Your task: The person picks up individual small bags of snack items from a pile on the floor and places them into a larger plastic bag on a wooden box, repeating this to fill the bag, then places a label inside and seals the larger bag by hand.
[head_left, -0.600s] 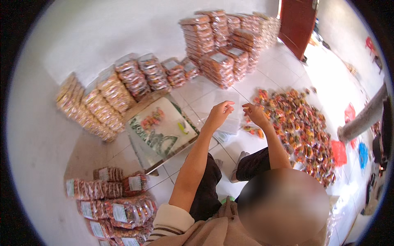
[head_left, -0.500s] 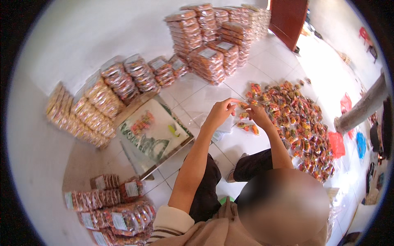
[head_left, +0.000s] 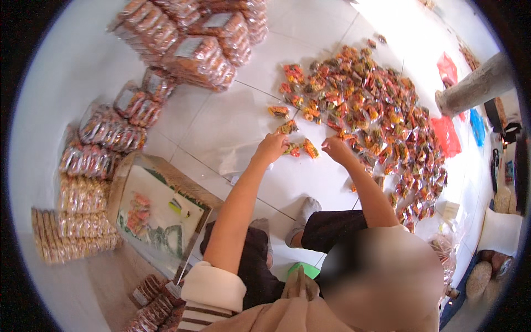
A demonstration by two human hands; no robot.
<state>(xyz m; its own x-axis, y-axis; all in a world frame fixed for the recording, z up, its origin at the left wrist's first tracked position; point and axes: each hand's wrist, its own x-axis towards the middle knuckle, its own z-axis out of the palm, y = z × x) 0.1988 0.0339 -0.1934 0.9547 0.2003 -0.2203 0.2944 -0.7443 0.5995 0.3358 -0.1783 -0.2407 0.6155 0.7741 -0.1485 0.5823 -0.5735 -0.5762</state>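
My left hand is over the white tiled floor, its fingers curled in at a small clear packet with red, yellow and green contents. Just beyond its knuckles lies a similar packet. My right hand is at the near left edge of a wide heap of such packets, fingers bent and a little apart, with nothing visible between them. An orange-yellow packet lies between my two hands, touching neither. Clear plastic bags lie flat beside my left wrist.
At the left stands a low glass-topped table holding a bunch of packets and a yellow-green tool. Stacked bulk packs line the wall. My feet are close below. A grey post and red bags are at the right.
The view has swung, so the table and stacks sit further left. My hands have moved apart, and more packets show loose on the floor around them.
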